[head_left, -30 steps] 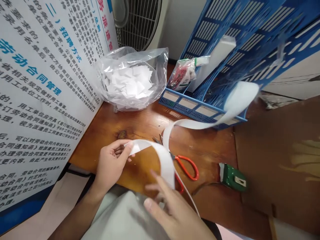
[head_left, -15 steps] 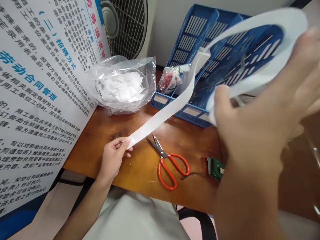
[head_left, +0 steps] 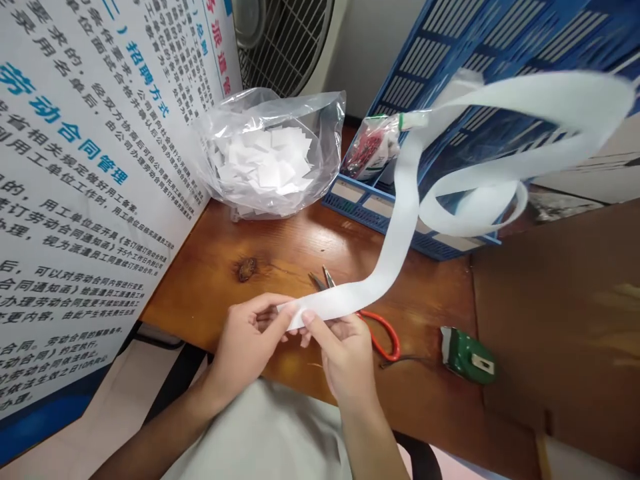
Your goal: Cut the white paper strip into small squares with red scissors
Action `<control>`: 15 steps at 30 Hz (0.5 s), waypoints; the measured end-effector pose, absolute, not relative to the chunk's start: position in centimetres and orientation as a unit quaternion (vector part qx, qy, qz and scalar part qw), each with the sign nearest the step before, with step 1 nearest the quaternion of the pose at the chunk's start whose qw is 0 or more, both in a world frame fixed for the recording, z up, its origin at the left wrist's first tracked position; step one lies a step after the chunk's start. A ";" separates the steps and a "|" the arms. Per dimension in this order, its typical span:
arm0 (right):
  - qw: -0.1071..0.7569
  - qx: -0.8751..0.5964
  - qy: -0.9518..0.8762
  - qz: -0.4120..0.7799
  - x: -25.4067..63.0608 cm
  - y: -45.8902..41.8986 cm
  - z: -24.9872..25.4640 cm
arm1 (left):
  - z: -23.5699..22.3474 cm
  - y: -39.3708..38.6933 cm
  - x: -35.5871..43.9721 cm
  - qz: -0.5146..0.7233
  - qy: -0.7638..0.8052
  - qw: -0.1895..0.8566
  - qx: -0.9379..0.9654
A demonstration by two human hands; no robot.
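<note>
A long white ribbon curls from the blue rack down to both hands near the table's front edge. My left hand pinches its free end between thumb and fingers. Right beside it, my right hand grips the ribbon with the thumb on top and the fingers beneath. Scissors with red handles lie on the table behind my right hand, partly hidden by it and the ribbon; their blade tips show past the ribbon.
A green tape measure lies to the right. Behind are a clear plastic bag of white cut pieces, a blue file rack holding a small red-filled packet, and a fan. A printed board stands on the left.
My right hand has come down from the raised loops at the right to the ribbon's end beside my left hand. The loops now hang loosely in front of the rack.
</note>
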State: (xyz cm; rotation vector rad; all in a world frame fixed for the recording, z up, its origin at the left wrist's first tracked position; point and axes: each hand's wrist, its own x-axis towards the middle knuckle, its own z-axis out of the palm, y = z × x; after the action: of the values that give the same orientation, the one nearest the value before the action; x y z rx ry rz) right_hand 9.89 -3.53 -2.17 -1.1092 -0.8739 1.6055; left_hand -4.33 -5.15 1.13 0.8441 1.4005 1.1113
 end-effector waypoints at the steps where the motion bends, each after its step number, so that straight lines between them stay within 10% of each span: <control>1: 0.482 -0.458 -0.363 0.653 9.9 -3.6 -2.1 | 1.1 -5.1 -4.3 0.468 0.587 0.555 0.358; 15: 0.456 -0.534 -0.413 0.580 10.6 -4.0 -1.8 | 0.2 -4.7 -4.8 0.413 0.540 0.643 0.351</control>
State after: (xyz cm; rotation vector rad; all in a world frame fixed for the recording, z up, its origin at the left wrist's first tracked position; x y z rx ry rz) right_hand 10.59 -3.96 -1.80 -1.3159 -1.0193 1.4315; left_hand -4.77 -4.69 0.16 0.8000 1.2310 0.9408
